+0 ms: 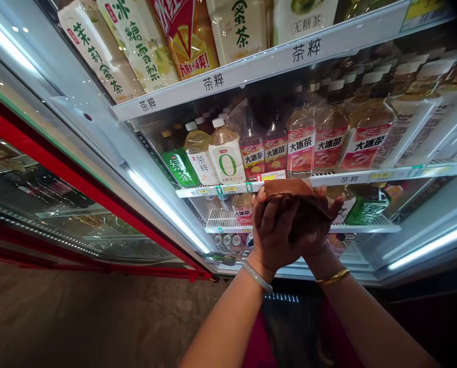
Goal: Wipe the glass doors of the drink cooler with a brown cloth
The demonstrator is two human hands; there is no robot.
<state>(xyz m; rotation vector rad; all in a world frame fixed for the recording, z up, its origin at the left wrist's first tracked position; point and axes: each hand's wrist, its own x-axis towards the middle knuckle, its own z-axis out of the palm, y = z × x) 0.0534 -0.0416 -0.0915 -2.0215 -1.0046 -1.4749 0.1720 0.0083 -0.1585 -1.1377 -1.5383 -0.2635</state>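
The brown cloth point(289, 187) is straight ahead of me, up at the far ends of my arms and bunched between my two hands. Its longer run goes from left to right, roughly along the front edge of the middle shelf point(323, 180), and a loose fold sags down the right side over a dark hollow. From where I look, its top overlaps that shelf edge, just below the bottles with pink-and-red labels point(301, 148); whether it touches the edge or is a little this side of it, I can't tell. Neither hand is clearly nearer: the cloth meets both.

My left hand point(272, 237), above the pale bangle point(257, 276), has its fingers bent and closed on the cloth's left part, the fingertips pointing up toward the shelf. My right hand point(316, 240), above the gold bangle point(332, 277), has the cloth against it, with fingers showing apart at the upper right; the folds hide the rest, so I can't say how tightly it grips. The heels of my hands sit close together.

Left of the cloth, on the middle shelf, is the bottle marked with a big green 0 point(227, 158). Beneath it runs a wire lower shelf point(220, 229), and a row of cans point(227, 239) sits under that.
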